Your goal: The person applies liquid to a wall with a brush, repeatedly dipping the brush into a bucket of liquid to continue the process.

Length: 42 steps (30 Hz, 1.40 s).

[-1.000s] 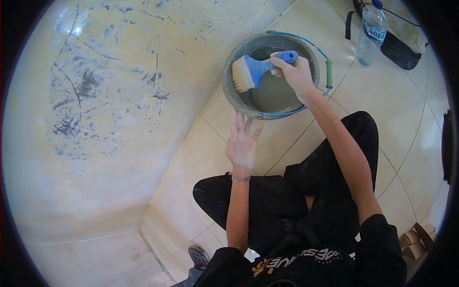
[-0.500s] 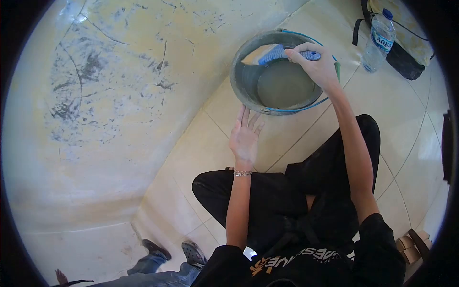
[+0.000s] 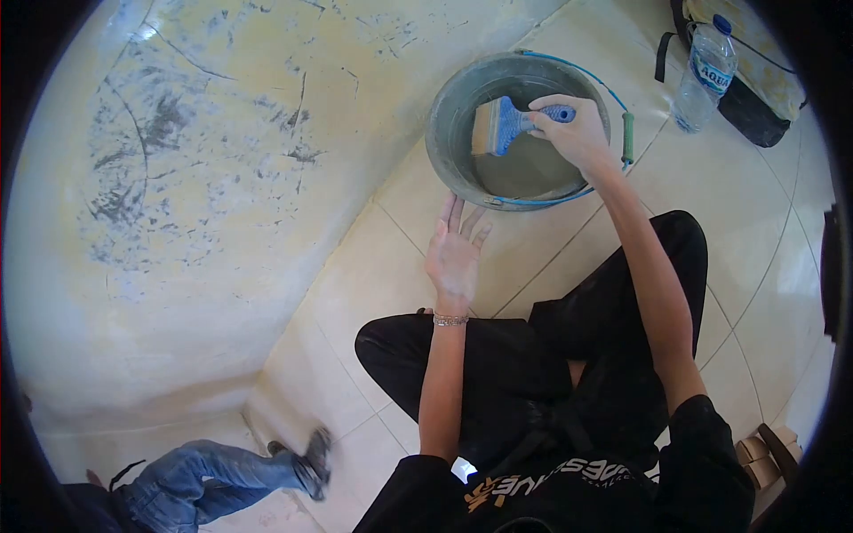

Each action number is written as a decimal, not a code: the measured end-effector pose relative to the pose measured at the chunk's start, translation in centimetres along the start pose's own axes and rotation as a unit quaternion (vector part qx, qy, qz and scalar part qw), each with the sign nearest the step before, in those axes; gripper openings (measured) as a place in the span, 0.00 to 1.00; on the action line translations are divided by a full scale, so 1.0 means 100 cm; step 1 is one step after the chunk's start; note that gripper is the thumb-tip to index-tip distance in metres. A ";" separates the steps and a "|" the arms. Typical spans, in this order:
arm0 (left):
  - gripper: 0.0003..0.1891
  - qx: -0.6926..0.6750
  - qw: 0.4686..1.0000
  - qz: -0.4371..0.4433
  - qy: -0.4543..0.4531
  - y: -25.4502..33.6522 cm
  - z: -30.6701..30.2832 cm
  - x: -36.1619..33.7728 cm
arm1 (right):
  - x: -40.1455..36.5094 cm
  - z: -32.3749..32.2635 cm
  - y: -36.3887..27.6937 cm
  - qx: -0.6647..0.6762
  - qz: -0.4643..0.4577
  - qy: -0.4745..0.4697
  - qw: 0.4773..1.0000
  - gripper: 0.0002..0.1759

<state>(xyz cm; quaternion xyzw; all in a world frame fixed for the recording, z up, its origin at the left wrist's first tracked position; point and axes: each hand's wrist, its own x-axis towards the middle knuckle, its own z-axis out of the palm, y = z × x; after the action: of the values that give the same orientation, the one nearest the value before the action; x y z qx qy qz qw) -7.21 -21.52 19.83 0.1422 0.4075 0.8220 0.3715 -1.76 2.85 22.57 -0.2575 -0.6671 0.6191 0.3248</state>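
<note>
My right hand [image 3: 573, 129] grips the blue handle of a wide paint brush [image 3: 503, 126] over the opening of a grey bucket [image 3: 447, 164]. The brush's pale bristles point left, inside the rim. Greyish liquid lies at the bottom of the bucket. My left hand [image 3: 456, 258] is palm up with fingers spread, its fingertips at the bucket's lower outer edge and nothing in it. The bucket's blue wire handle with a green grip [image 3: 628, 138] leans to the right side.
A wall [image 3: 204, 204] with dark scuffs runs along the left. At the upper right, a water bottle [image 3: 705, 78] stands beside a bag [image 3: 753, 111]. Another person's jeans-clad legs [image 3: 200, 475] show at the lower left. Small brown boxes [image 3: 758, 462] sit at the lower right.
My right hand has moved slightly left and down, and the brush has turned so its broad side shows. The bucket's handle has shifted. The other person has moved, showing more of the legs.
</note>
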 end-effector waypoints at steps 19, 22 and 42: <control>0.40 0.053 0.998 0.016 -0.020 -0.006 0.008 -0.002 | -0.008 0.010 -0.017 0.220 0.120 -0.106 0.962 0.13; 0.40 0.083 0.996 0.025 -0.008 -0.007 0.012 -0.002 | -0.007 0.011 -0.017 0.209 0.116 -0.134 0.962 0.13; 0.43 0.106 0.993 0.033 -0.029 -0.007 0.011 -0.003 | -0.001 0.011 -0.008 0.178 0.094 -0.064 0.977 0.11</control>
<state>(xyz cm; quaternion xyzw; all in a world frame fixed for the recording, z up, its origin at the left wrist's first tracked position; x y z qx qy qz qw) -6.07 -20.82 20.04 0.2179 0.4765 0.7816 0.3384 -2.50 1.99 23.32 -0.2173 -0.5380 0.7710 0.2626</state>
